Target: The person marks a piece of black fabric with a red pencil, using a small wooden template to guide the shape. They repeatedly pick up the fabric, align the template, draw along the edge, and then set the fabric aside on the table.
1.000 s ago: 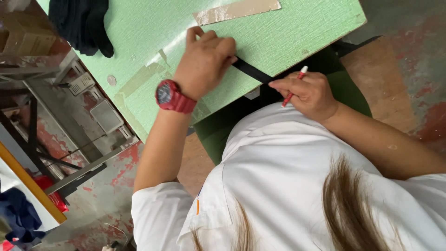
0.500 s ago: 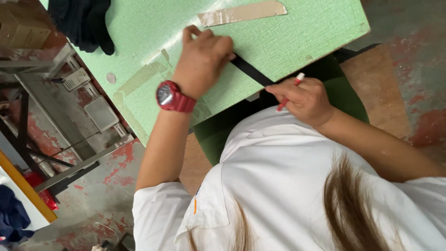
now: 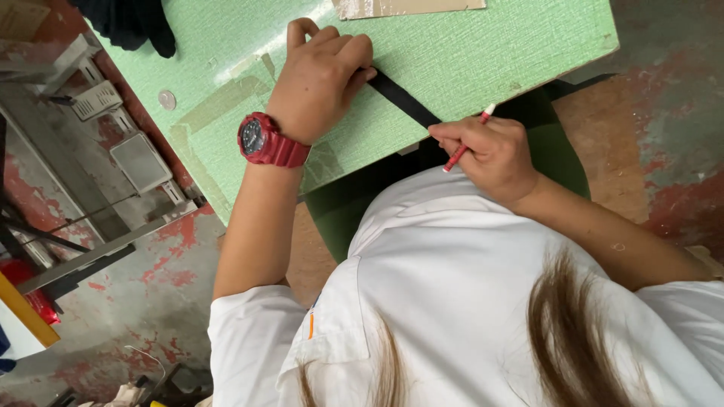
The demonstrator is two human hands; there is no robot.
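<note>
While my left hand curls over the far end of the black strap, knuckles bunched and fingertips pressing it flat to the green table, my right hand sits at the near edge, pinching a red-and-white marking pencil between thumb and first fingers. That pencil is angled up and away from me, its white tip just above the table's edge. The strap runs in a straight diagonal between my two hands, lying flat on the textured top and reaching the edge under my right fingers; whether it hangs over there I cannot tell.

It looks like narrow woven webbing to me: light, limp, no stiffness of its own, so I judge it will curl or slide the moment I ease off. The top has a fine grain that should give some grip, but not much. Best hold, I reckon, is flat pressure near each end with the length kept taut between, not a pinch in the middle, which would buckle it.

A red watch sits on my left wrist. Strips of brown tape are stuck across the table to the left, a pale piece of card lies at the far side, and dark cloth is heaped at the corner.
</note>
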